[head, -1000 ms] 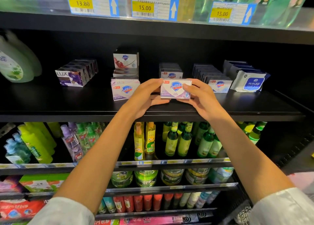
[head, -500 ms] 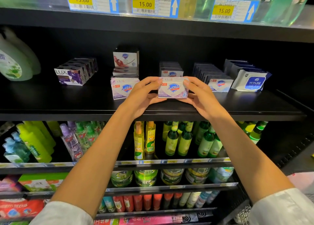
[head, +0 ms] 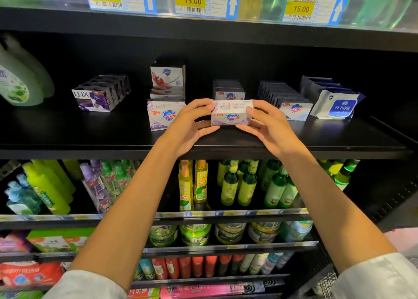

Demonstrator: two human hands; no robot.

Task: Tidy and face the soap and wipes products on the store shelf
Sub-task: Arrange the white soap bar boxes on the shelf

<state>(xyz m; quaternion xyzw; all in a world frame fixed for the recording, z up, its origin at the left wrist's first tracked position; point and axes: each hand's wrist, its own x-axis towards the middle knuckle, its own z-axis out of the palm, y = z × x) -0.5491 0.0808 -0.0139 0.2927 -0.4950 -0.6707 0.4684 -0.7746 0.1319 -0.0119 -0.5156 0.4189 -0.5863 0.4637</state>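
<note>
A black store shelf (head: 90,138) with rows of soap and wipes. At its middle, a Safeguard soap box (head: 230,113) is pinched between left hand (head: 192,127) and right hand (head: 269,127), label forward. Facing appears underway; next, set it squarely before its row.

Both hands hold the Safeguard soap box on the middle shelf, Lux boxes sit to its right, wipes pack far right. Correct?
Not quite. The head view shows the Lux boxes to the left of the soap box, not the right. The rest stands: the left hand and right hand both hold it over the shelf, and the wipes pack is far right.
</note>
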